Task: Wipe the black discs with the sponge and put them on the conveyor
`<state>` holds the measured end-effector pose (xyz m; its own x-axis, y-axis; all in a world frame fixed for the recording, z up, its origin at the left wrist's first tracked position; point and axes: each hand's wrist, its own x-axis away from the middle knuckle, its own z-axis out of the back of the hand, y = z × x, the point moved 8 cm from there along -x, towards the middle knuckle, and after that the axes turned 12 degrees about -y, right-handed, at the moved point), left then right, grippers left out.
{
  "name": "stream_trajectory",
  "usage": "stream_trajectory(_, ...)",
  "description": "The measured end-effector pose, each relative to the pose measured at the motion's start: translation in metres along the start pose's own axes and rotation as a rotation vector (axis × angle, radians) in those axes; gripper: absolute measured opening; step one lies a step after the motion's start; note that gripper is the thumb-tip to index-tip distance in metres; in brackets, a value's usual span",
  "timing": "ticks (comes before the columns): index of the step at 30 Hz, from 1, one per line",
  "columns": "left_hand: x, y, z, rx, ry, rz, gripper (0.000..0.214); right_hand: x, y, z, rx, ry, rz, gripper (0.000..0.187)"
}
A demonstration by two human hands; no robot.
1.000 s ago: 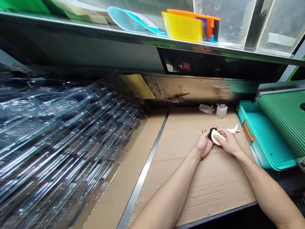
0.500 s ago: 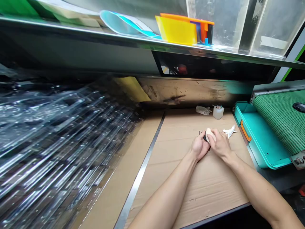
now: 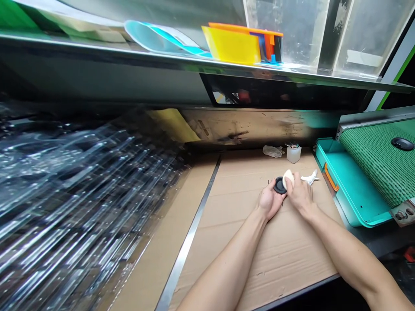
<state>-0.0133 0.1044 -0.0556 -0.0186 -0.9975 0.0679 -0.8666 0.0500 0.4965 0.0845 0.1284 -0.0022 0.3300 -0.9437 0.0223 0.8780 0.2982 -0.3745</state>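
Observation:
My left hand (image 3: 270, 201) cradles a round black disc (image 3: 279, 185) with a raised ring on its face, its fingers under the disc. My right hand (image 3: 300, 194) pinches a cream-coloured sponge pad (image 3: 288, 178) against the disc's upper right edge. Both hands rest low over a cardboard sheet (image 3: 259, 246). A crumpled white cloth (image 3: 309, 177) lies just beyond my right hand. Behind the hands stand a small white plastic bottle (image 3: 293, 154) and a crumpled transparent bag (image 3: 272, 151).
A stack of transparent acrylic sheets (image 3: 81, 194) fills the left side, edged by a metal strip (image 3: 184, 246). To the right sit a teal tray (image 3: 352, 181) and a green mesh surface (image 3: 376, 160). Coloured acrylic pieces (image 3: 231, 45) stand on a metal shelf (image 3: 194, 62) above.
The cream pad has moved off the middle of the black disc toward its upper right edge, so more of the disc's face shows. The whole view has drifted slightly.

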Motion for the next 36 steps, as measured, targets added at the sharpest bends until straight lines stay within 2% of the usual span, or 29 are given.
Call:
stream_trajectory(2, 0.000, -0.003, -0.001, -0.002, -0.021, 0.031, 0.037, 0.002, -0.007, -0.002, 0.001, -0.026, 0.050, 0.051)
stream_trajectory(7, -0.001, -0.001, -0.001, -0.015, -0.022, -0.001, 0.036, 0.004, -0.006, -0.004, -0.045, -0.073, -0.037, 0.058)
stream_trajectory(10, 0.000, -0.005, -0.002, -0.012, -0.027, 0.054, 0.040, 0.005, -0.013, -0.007, -0.005, -0.106, 0.014, 0.060)
stream_trajectory(14, 0.000, 0.000, -0.002, -0.019, -0.019, 0.004, 0.039, 0.003, -0.004, -0.005, -0.031, -0.060, -0.028, 0.058)
stream_trajectory(18, 0.001, -0.004, -0.005, 0.003, -0.044, 0.067, 0.041, 0.001, -0.005, -0.011, -0.039, -0.074, 0.068, 0.060)
stream_trajectory(24, 0.003, 0.012, 0.008, -0.002, 0.056, 0.015, 0.036, -0.005, 0.020, 0.006, -0.131, -0.026, -0.062, 0.056)
stream_trajectory(27, 0.002, 0.021, 0.013, 0.015, 0.057, 0.025, 0.039, 0.001, 0.025, 0.010, -0.183, -0.029, -0.002, 0.051)
stream_trajectory(30, 0.000, 0.033, 0.018, 0.072, 0.063, -0.025, 0.041, 0.006, 0.026, 0.008, -0.191, -0.052, 0.065, 0.045)
stream_trajectory(36, -0.001, 0.046, 0.018, 0.110, 0.018, -0.051, 0.034, 0.004, 0.021, 0.002, -0.083, -0.136, 0.173, 0.038)
